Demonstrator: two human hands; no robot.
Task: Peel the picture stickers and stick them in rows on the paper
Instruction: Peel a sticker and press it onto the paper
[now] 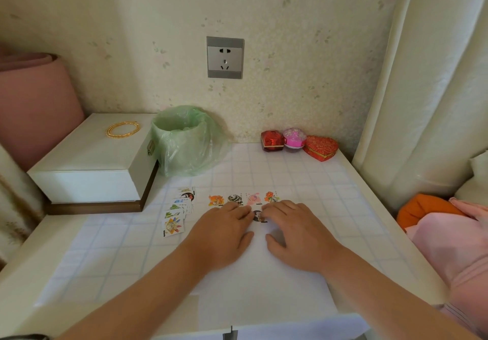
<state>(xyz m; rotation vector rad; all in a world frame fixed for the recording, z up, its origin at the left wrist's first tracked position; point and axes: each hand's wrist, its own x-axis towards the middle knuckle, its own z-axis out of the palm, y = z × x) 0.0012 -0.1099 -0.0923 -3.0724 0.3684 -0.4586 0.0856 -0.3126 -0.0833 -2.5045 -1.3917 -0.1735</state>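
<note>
1. At the far left a white box stands on the table, with gold bangles lying on its lid.
2. Just right of the box is a small bin lined with a green plastic bag, set against the wall.
3. In front of the bin, a fanned pile of loose picture stickers lies on the checked table cover, left of the paper.
4. A row of four stuck stickers sits at the far end of the paper, side by side, just beyond the fingertips.
5. The left hand lies palm down on the paper, fingers stretched out and together. It grips nothing, and its fingertips reach the dark sticker.
6. That dark sticker sits below the row, between the two sets of fingertips.
7. The right hand is also flat on the paper, its fingers only slightly bent and pressing at the sticker's right edge.
8. At the back right stand three small trinket boxes: one red, one pink and one heart-shaped.
</note>
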